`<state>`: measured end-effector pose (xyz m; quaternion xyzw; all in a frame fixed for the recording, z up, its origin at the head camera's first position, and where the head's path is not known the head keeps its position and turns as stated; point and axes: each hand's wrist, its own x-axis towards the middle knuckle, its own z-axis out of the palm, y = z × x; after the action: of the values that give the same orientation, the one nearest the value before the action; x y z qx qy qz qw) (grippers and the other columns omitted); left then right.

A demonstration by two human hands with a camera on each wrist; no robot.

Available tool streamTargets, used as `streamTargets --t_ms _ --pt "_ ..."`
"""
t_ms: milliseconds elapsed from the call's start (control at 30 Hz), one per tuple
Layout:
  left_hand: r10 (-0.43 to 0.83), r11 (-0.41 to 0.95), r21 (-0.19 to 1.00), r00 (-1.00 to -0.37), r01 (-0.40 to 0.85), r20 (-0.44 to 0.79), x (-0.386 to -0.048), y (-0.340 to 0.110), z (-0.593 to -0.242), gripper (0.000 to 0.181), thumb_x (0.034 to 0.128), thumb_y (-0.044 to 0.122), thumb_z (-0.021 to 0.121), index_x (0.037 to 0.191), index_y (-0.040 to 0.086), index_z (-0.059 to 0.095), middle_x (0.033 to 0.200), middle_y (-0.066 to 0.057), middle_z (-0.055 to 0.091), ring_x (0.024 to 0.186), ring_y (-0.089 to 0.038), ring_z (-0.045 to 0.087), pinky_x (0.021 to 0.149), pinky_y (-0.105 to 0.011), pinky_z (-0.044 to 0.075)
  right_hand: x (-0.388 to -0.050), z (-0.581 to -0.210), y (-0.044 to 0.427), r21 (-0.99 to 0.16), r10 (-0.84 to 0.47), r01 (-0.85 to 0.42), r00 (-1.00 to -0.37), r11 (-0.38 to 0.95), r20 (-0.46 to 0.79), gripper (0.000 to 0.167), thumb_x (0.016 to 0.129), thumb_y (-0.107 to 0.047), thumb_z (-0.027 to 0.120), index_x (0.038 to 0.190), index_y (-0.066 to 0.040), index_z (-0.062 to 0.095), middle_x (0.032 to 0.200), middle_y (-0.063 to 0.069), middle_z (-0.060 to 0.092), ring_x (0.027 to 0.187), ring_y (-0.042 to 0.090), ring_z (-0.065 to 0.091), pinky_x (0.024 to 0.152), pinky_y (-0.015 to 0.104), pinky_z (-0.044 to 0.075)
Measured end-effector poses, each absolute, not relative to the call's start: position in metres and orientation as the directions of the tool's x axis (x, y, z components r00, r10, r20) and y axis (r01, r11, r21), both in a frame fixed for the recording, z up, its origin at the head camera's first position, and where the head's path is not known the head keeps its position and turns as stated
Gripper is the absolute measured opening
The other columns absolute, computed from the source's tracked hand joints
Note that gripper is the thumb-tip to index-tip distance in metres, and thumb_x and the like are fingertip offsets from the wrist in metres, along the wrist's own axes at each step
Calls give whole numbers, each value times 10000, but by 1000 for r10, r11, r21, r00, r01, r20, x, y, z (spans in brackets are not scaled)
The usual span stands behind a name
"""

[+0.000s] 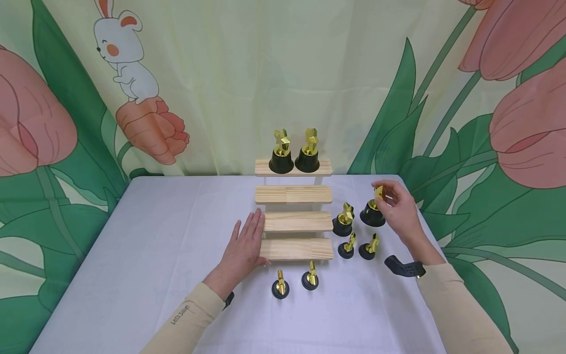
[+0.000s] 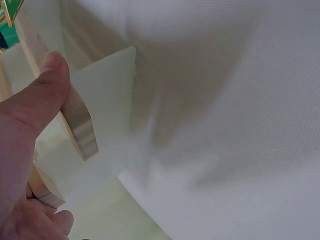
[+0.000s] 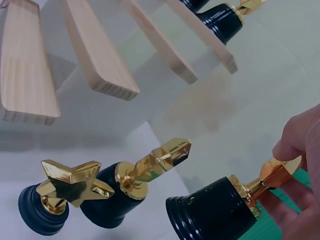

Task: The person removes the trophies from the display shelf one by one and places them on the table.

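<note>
My right hand [image 1: 396, 206] pinches the gold star top of a black-based trophy [image 3: 210, 212] at the right of the table. I cannot tell whether its base touches the cloth. My left hand [image 1: 243, 242] rests with straight fingers against the left end of a stepped wooden display rack [image 1: 298, 221]. In the left wrist view its thumb [image 2: 52, 82] presses on a plank end. Two trophies [image 1: 281, 153] stand on the top step. Beside the rack stand another large trophy [image 1: 342, 221] and two small ones [image 1: 368, 247]; two more small trophies [image 1: 280, 285] stand in front.
A white cloth covers the table [image 1: 168, 231]. Behind it hangs a curtain [image 1: 230, 88] printed with tulips and a rabbit. A dark band [image 1: 404, 268] is on my right wrist.
</note>
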<state>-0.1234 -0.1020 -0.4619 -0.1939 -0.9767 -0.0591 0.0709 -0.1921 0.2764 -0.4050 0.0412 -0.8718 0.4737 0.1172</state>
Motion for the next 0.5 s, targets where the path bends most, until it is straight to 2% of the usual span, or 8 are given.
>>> streamTargets --t_ms 500 --pt "369 919 93 -920 382 131 -123 -102 -460 1266 653 482 864 1563 -34 150 1656 -184 155 1521 -328 224 1217 -554 227 -192 -419 277 -813 19 -161 -978 560 206 394 984 -89 567 1375 -106 515 1395 110 542 1343 309 494 1092 411 442"
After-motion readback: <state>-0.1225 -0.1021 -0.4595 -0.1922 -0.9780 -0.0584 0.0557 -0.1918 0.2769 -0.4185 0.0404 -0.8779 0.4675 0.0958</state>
